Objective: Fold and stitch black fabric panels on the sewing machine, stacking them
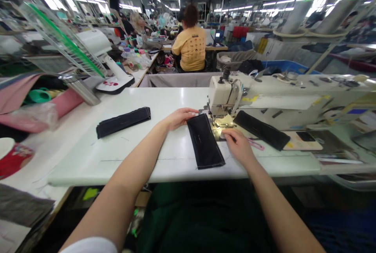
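A folded black fabric piece (205, 141) with light stitching along its edges lies slantwise on the sewing table, just left of the needle area. My left hand (179, 119) is at its upper left corner, fingers closed on the edge. Right of the fabric, my right hand (239, 145) has thumb and forefinger pinched together over the metal needle plate (217, 132); whatever is between them is too small to make out. Directly above stands the head of a white sewing machine (220, 94). Beside my right hand lies a pink-handled tool (257, 144), partly hidden.
Another black fabric stack (123, 122) lies left on the table (164, 167); a further black piece (261, 129) rests under the machine arm, near a phone (305, 136). A steel bottle (80, 90), a white fan (114, 74) and a red cup (14, 159) stand left. A person (192, 47) sits ahead.
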Demonstrator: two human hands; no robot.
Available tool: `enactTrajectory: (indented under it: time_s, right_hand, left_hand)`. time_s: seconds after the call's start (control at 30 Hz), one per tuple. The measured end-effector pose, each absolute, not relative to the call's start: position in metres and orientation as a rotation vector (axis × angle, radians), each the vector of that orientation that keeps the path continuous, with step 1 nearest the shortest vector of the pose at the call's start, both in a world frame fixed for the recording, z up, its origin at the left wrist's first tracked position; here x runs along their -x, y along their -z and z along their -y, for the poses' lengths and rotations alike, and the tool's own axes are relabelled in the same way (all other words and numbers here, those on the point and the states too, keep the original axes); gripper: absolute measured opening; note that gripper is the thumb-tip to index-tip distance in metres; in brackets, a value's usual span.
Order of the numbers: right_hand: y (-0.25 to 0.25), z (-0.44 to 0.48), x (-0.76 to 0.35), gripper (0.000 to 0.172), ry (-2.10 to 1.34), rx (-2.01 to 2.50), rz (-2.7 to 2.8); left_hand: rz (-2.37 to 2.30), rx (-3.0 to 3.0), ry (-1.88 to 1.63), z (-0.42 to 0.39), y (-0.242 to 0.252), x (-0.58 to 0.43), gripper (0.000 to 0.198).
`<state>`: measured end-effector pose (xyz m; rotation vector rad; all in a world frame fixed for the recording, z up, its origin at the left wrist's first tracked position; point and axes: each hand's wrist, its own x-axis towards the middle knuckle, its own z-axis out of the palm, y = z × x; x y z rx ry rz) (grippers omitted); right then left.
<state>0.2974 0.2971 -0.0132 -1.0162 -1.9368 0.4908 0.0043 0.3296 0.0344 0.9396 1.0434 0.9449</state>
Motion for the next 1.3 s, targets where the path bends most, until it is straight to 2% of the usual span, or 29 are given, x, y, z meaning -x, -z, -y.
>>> enactTrajectory:
  time_s: [0.1,0.17,0.57,1.13,1.3]
  right_hand:
    - [0.009,-0.297,-0.299,0.021,-0.513,1.033,1.943]
    - [0.008,-0.297,-0.300,0.021,-0.534,1.050,1.944]
    - [0.007,-0.287,-0.303,0.020,-0.564,1.040,1.953]
    - [0.005,-0.283,-0.300,0.021,-0.538,1.038,1.976]
    - [0.005,-0.287,-0.298,0.022,-0.531,1.037,1.979]
  left_hand:
    - [-1.010,-1.018,-0.903,-0.332,-0.033,-0.005,0.047]
    - [-1.009,-1.043,-0.896,-0.333,-0.032,-0.003,0.051]
    - [-1.074,-0.998,-1.122,-0.332,-0.038,0.017,0.049]
    - [-1.153,-1.024,-1.074,-0.335,-0.031,0.021,0.050]
    - [-1.305,-1.273,-1.103,-0.338,-0.029,0.014,0.045]
